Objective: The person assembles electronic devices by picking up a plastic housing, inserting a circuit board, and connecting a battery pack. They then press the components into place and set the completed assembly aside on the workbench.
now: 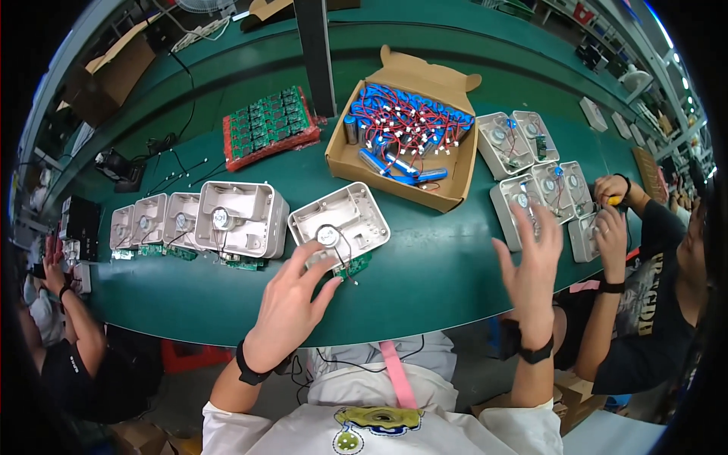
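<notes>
My left hand (287, 305) reaches over the near edge of a white plastic housing (370, 220), its fingers apart and nothing held between them. Its fingertips are close to a round speaker (327, 236) with thin dark wires inside that housing; whether they touch it I cannot tell. A small green circuit board (355, 267) hangs by wires at the housing's near rim, beside my thumb. Off to the right, my right hand (531, 265) is raised over the table with fingers spread, holding nothing. It is nearest to the white housings (503, 236) on that side and partly covers one.
A cardboard box (394, 189) of blue batteries with red leads stands behind the housing. Green circuit boards lie stacked on red wrap (273, 148). More white housings (258, 199) line the left. Co-workers sit at both sides; the right one's hand (610, 239) touches a housing.
</notes>
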`<act>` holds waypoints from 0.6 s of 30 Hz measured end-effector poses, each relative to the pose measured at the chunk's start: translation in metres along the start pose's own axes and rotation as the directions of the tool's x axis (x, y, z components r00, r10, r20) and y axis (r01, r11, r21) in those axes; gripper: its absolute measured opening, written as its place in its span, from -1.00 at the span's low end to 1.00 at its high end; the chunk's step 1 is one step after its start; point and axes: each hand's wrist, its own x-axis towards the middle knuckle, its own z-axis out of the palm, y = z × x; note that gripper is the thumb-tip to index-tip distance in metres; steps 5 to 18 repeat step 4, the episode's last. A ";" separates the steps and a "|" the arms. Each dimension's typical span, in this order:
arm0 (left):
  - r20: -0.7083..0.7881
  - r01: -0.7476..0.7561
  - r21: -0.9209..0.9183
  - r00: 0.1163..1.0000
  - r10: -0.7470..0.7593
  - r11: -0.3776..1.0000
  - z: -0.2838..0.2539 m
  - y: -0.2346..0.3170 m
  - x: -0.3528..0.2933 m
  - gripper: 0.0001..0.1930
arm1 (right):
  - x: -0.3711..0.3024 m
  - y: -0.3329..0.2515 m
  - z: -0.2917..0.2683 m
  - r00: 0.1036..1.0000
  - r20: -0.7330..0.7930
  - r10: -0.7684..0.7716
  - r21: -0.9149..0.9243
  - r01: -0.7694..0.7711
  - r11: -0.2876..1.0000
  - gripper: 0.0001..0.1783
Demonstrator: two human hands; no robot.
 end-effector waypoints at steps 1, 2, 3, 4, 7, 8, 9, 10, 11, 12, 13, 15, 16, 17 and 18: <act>0.024 -0.048 -0.010 0.999 0.048 0.999 0.002 -0.003 0.001 -0.68 | -0.002 -0.019 -0.005 0.999 -0.014 -0.050 0.080 0.051 0.995 -0.42; 0.054 -0.103 -0.025 0.993 0.104 0.994 0.003 -0.006 0.003 -0.68 | -0.004 -0.033 0.001 0.987 0.068 -0.147 0.219 0.129 0.967 -0.46; 0.083 -0.157 -0.041 0.984 0.160 0.987 0.001 -0.007 0.004 -0.67 | -0.004 -0.046 0.007 0.959 0.131 -0.252 0.361 0.191 0.913 -0.49; 0.162 -0.131 -0.033 0.978 0.134 0.991 -0.001 -0.008 0.006 -0.67 | 0.001 -0.062 0.011 0.893 0.196 -0.405 0.423 0.295 0.857 -0.45; 0.162 -0.131 -0.033 0.978 0.134 0.991 -0.001 -0.008 0.006 -0.67 | 0.001 -0.062 0.011 0.893 0.196 -0.405 0.423 0.295 0.857 -0.45; 0.162 -0.131 -0.033 0.978 0.134 0.991 -0.001 -0.008 0.006 -0.67 | 0.001 -0.062 0.011 0.893 0.196 -0.405 0.423 0.295 0.857 -0.45; 0.162 -0.131 -0.033 0.978 0.134 0.991 -0.001 -0.008 0.006 -0.67 | 0.001 -0.062 0.011 0.893 0.196 -0.405 0.423 0.295 0.857 -0.45; 0.162 -0.131 -0.033 0.978 0.134 0.991 -0.001 -0.008 0.006 -0.67 | 0.001 -0.062 0.011 0.893 0.196 -0.405 0.423 0.295 0.857 -0.45; 0.162 -0.131 -0.033 0.978 0.134 0.991 -0.001 -0.008 0.006 -0.67 | 0.001 -0.062 0.011 0.893 0.196 -0.405 0.423 0.295 0.857 -0.45; 0.162 -0.131 -0.033 0.978 0.134 0.991 -0.001 -0.008 0.006 -0.67 | 0.001 -0.062 0.011 0.893 0.196 -0.405 0.423 0.295 0.857 -0.45; 0.162 -0.131 -0.033 0.978 0.134 0.991 -0.001 -0.008 0.006 -0.67 | 0.001 -0.062 0.011 0.893 0.196 -0.405 0.423 0.295 0.857 -0.45; 0.162 -0.131 -0.033 0.978 0.134 0.991 -0.001 -0.008 0.006 -0.67 | 0.001 -0.062 0.011 0.893 0.196 -0.405 0.423 0.295 0.857 -0.45; 0.162 -0.131 -0.033 0.978 0.134 0.991 -0.001 -0.008 0.006 -0.67 | 0.001 -0.062 0.011 0.893 0.196 -0.405 0.423 0.295 0.857 -0.45; 0.162 -0.131 -0.033 0.978 0.134 0.991 -0.001 -0.008 0.006 -0.67 | 0.001 -0.062 0.011 0.893 0.196 -0.405 0.423 0.295 0.857 -0.45; 0.162 -0.131 -0.033 0.978 0.134 0.991 -0.001 -0.008 0.006 -0.67 | 0.001 -0.062 0.011 0.893 0.196 -0.405 0.423 0.295 0.857 -0.45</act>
